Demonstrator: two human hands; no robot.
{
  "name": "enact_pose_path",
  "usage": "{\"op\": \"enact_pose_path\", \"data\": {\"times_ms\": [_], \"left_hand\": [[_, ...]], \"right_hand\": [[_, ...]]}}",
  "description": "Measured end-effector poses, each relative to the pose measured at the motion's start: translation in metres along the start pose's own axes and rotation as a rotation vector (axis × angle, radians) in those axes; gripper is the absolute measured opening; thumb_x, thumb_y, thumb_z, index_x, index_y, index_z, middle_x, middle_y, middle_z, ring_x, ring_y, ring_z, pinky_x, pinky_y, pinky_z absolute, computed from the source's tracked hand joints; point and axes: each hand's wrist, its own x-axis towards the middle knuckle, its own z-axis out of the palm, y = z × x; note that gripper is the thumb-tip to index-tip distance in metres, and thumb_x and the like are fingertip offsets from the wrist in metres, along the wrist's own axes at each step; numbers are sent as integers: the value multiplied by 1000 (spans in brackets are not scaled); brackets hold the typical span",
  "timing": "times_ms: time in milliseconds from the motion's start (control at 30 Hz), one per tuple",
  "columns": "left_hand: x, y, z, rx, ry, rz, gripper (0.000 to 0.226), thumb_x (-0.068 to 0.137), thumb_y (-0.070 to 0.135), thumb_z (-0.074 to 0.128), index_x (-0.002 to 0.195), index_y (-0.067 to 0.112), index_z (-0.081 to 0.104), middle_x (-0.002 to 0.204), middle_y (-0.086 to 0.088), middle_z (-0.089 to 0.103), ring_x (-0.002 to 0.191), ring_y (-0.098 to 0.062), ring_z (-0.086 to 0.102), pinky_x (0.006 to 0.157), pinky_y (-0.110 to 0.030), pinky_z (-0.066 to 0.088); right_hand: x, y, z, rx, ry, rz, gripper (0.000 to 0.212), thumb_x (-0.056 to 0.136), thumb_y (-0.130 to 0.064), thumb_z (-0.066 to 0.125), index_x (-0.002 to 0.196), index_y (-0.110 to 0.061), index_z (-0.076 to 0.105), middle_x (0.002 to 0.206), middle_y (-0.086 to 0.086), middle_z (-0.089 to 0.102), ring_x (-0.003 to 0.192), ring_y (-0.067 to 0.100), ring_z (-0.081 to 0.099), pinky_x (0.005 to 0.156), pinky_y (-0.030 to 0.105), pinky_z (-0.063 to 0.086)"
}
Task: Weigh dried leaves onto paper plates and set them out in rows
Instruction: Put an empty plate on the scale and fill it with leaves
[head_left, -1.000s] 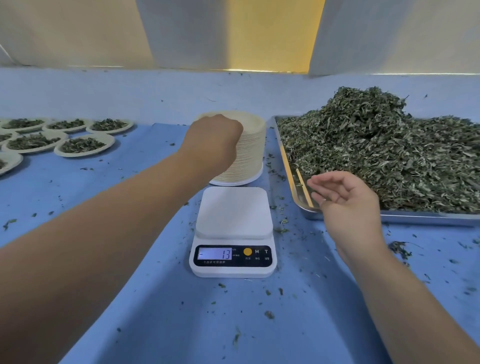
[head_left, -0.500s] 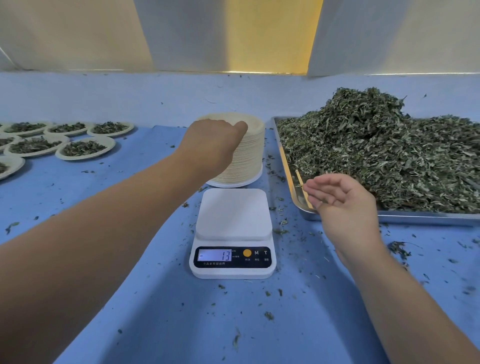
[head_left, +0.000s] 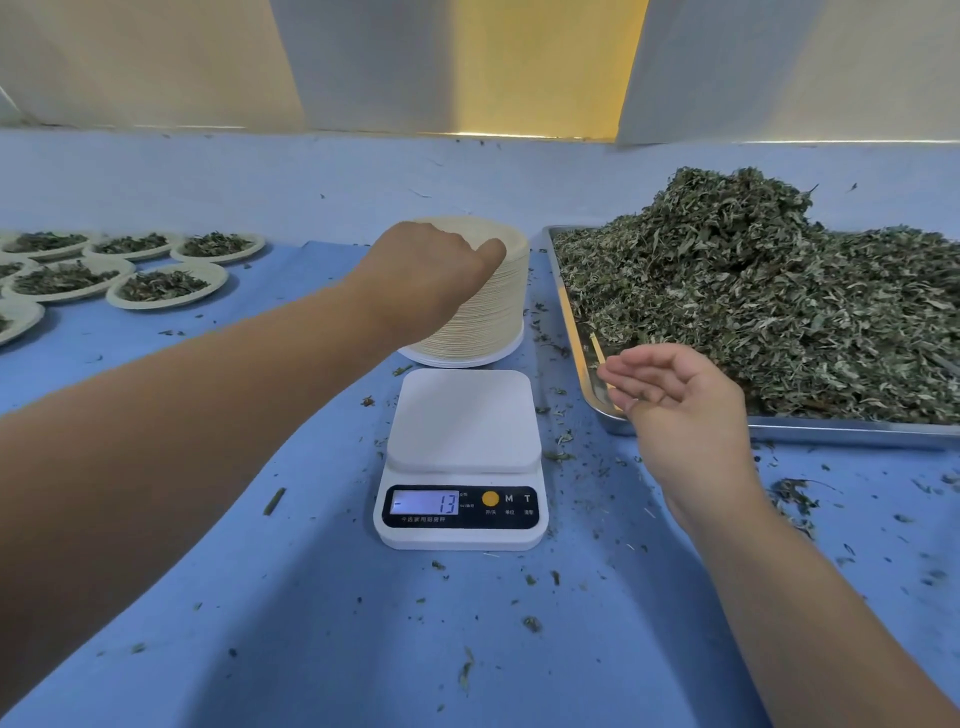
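Observation:
A tall stack of paper plates (head_left: 493, 312) stands just behind the white digital scale (head_left: 461, 421). The scale's platform is bare and its display reads minus 13. My left hand (head_left: 431, 275) lies over the top of the stack, fingers curled down out of sight behind it and thumb against the top plates' rim. My right hand (head_left: 675, 400) hovers at the near left corner of the steel tray (head_left: 831, 431), fingers relaxed and holding nothing. The tray holds a big heap of dried leaves (head_left: 769, 291).
Several filled paper plates (head_left: 166, 286) sit in rows at the far left on the blue cloth. Loose leaf crumbs are scattered around the scale and in front of the tray. A pale wall runs along the back.
My left thumb has come round onto the stack's rim. My right hand has drifted slightly and its fingers have loosened. The scale reading is unchanged.

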Motion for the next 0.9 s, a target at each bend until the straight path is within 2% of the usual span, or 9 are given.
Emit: {"op": "enact_pose_path", "data": {"times_ms": [167,267,333,433,500,600,733,833,900], "left_hand": [[-3,-4,0,46,39,77,62,80,-5,59,133,12,30,67,-1,42,46,-19,26,47,-30,11],[-2,-2,0,3,98,47,58,78,-9,55,132,6,42,69,-3,33,53,-25,35,52,-32,18],[-2,2,2,-34,136,13,49,75,-10,53,121,6,49,73,-3,32,59,-27,37,55,-34,23],[-4,3,2,-155,158,-142,30,74,-7,53,97,10,46,81,-5,40,69,-28,37,61,-38,25],[-2,-1,4,-291,180,-321,24,77,-3,53,98,7,56,90,-9,54,77,-31,45,68,-41,30],[0,-4,5,-559,265,-581,33,82,1,49,100,11,74,104,-10,63,97,-34,56,84,-42,39],[-13,9,8,-1015,517,-745,33,86,-6,52,90,11,79,122,0,60,119,-22,54,91,-28,43],[-36,22,8,-1188,654,-746,33,87,-8,59,87,17,79,119,9,54,106,-2,55,84,-16,42],[-56,33,4,-1265,688,-733,34,85,-8,64,89,23,78,115,9,56,97,5,54,80,-13,41]], "right_hand": [[-1,0,1,-21,9,-1,44,87,26,48,95,-13,67,101,9,74,98,13,73,83,19,56],[-1,1,1,-25,7,0,44,87,26,48,94,-13,67,101,9,74,97,13,73,84,19,57],[-1,1,2,-24,7,2,43,88,26,48,94,-12,67,101,9,74,97,13,73,84,19,57],[0,1,1,-28,5,-2,44,88,26,48,95,-12,67,100,9,74,97,13,73,84,19,57],[0,2,1,-29,6,-3,43,88,26,48,95,-12,67,100,9,74,97,13,73,84,19,56],[1,3,1,-19,13,-5,42,88,25,49,94,-12,68,97,7,75,96,13,74,82,18,57],[2,4,-1,-1,11,-6,39,88,20,54,92,-16,70,93,1,78,97,13,74,81,21,58],[3,3,-1,69,30,40,32,91,15,52,94,-12,69,94,3,78,96,18,75,75,25,60],[3,1,0,115,51,86,27,95,10,48,98,-9,67,97,5,77,92,22,76,68,26,59]]}}
